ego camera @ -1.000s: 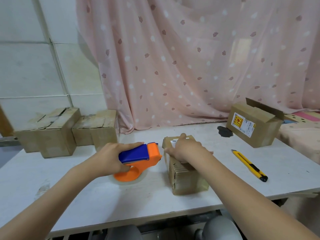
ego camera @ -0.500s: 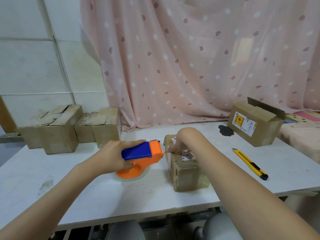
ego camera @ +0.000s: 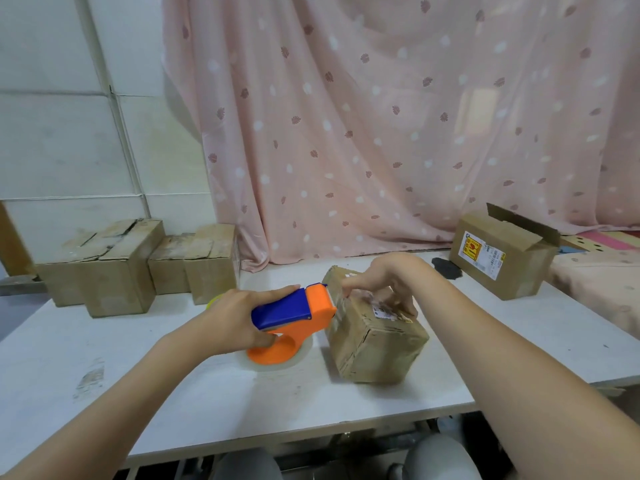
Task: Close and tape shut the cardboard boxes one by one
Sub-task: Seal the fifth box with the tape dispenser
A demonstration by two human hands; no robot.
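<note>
a small brown cardboard box (ego camera: 375,337) with its flaps down sits near the middle of the white tabletop (ego camera: 173,393), turned a bit at an angle. a white sticker label (ego camera: 384,308) is on its top. the right hand (ego camera: 384,282) rests on top of the box, with the pointer finger stretched out toward the far left edge and the other fingers bent down over the top.

just to the left of the box is an orange and blue plastic tape gun (ego camera: 291,317) with a roll of clear tape (ego camera: 277,356) in it. the left hand (ego camera: 239,317) grips the blue handle with its fingers curled round it. the orange front end with its cutting teeth touches the upper left edge of the box. the roll sits low by the tabletop.

farther out, at the back right of the tabletop, stands a bigger brown cardboard box (ego camera: 502,258) with a yellow and white label and one flap standing up. a dark black patch (ego camera: 446,268) lies on the tabletop beside it. at the back left are two closed brown cardboard boxes (ego camera: 114,268), side by side. a pink curtain with small leaf spots (ego camera: 381,116) hangs behind everything.
</note>
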